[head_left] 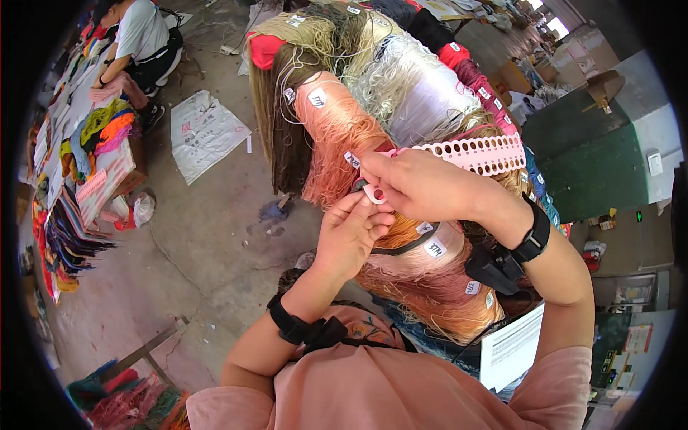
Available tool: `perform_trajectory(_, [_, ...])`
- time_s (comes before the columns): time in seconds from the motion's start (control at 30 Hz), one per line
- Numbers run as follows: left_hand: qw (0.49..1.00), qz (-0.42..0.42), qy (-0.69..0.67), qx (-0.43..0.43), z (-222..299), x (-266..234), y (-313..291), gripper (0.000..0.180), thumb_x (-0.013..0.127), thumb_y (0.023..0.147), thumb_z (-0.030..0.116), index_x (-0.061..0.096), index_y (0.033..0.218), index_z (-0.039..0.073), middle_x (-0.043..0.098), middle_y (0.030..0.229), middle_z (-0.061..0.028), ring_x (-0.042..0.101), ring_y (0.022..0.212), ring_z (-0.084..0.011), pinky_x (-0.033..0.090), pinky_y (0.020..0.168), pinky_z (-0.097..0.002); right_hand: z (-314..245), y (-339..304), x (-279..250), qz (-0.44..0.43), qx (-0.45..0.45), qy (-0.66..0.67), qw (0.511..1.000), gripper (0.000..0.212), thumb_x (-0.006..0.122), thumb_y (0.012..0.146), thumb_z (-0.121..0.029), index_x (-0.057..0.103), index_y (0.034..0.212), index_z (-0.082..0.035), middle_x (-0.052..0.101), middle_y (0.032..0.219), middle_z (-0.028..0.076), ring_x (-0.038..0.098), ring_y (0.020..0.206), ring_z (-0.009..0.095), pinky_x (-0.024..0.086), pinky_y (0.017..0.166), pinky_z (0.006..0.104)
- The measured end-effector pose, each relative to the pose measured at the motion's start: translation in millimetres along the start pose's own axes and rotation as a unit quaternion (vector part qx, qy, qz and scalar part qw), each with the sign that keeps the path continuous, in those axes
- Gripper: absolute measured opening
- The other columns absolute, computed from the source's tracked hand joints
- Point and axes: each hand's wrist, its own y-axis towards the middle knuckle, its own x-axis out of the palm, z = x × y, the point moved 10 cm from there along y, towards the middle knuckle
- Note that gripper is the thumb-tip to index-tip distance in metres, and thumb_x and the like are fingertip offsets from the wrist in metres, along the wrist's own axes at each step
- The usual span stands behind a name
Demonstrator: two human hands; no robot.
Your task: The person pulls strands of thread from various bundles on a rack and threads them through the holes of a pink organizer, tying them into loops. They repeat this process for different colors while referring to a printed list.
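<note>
A long pink punched thread card (494,154) with rows of round holes runs under my right hand (423,185), whose fingers are closed on it. My left hand (347,233) is closed at the card's near-left end, its thumb and fingertips pinching beside a large hole there. A small dark bit shows at these fingertips, too small to name. Just beneath both hands lie thick hanks of thread: salmon-orange (344,122), golden orange (405,233) and dusty pink (430,276), with small white labels on them.
White hanks (430,93) and brown hanks (290,115) hang beyond my hands. A printed sheet (510,351) is by my right elbow. At left, a person (140,43) sits at a table (79,136) bearing coloured yarn. A white sack (208,136) lies on the floor.
</note>
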Motion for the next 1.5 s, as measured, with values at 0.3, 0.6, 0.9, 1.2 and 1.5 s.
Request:
perform_trajectory(0.3, [0.989, -0.011, -0.075, -0.127, -16, -8, 8, 0.011, 0.047, 0.083, 0.011, 0.052, 0.087, 0.002, 0.058, 0.079, -0.0075, 0.056, 0.067, -0.0115, 0.046, 0.055, -0.0217, -9, 0, 1, -0.003, -0.023, -0.037, 0.999, 0.021, 0.048, 0.066, 0.001, 0.039, 0.084, -0.004, 0.051, 0.061, 0.015, 0.052, 0.061, 0.035, 0.038, 0.052, 0.0429])
perform_trajectory(0.6, [0.995, 0.011, -0.055, -0.083, 22, -3, -20, 0.015, 0.041, 0.086, 0.014, 0.049, 0.094, 0.005, 0.052, 0.085, -0.0018, 0.033, 0.047, -0.0021, 0.025, 0.042, -0.0152, 4, -9, -8, 0.052, -0.043, 0.018, 0.998, 0.020, 0.051, 0.066, 0.003, 0.039, 0.081, -0.004, 0.047, 0.058, 0.010, 0.050, 0.056, 0.030, 0.037, 0.049, 0.0354])
perform_trajectory(0.9, [0.983, -0.074, -0.096, -0.136, 21, 32, -21, 0.020, 0.037, 0.086, 0.010, 0.047, 0.103, 0.003, 0.053, 0.066, -0.0036, 0.034, 0.033, -0.0033, 0.027, 0.035, -0.0167, -2, -12, -16, 0.107, -0.062, 0.022, 0.992, 0.016, 0.053, 0.066, 0.002, 0.043, 0.076, -0.005, 0.048, 0.058, 0.005, 0.049, 0.051, 0.020, 0.036, 0.046, 0.0299])
perform_trajectory(1.2, [0.965, 0.047, 0.257, -0.021, 36, 2, 2, 0.011, 0.049, 0.081, 0.013, 0.053, 0.086, 0.003, 0.054, 0.057, -0.0056, 0.038, 0.035, -0.0063, 0.028, 0.034, -0.0161, 2, -36, -40, 0.172, -0.069, -0.024, 0.982, 0.037, 0.060, 0.063, -0.006, 0.044, 0.096, -0.005, 0.055, 0.079, 0.006, 0.052, 0.073, 0.015, 0.038, 0.064, 0.0284])
perform_trajectory(1.5, [0.966, 0.190, 0.177, 0.007, 89, -34, -22, 0.016, 0.046, 0.083, 0.014, 0.047, 0.073, 0.002, 0.052, 0.069, -0.0038, 0.036, 0.047, -0.0035, 0.026, 0.040, -0.0177, 67, -63, -3, 0.010, 0.144, -0.043, 0.989, 0.068, 0.062, 0.065, -0.035, 0.033, 0.116, 0.000, 0.042, 0.107, 0.018, 0.043, 0.099, 0.032, 0.038, 0.078, 0.0394])
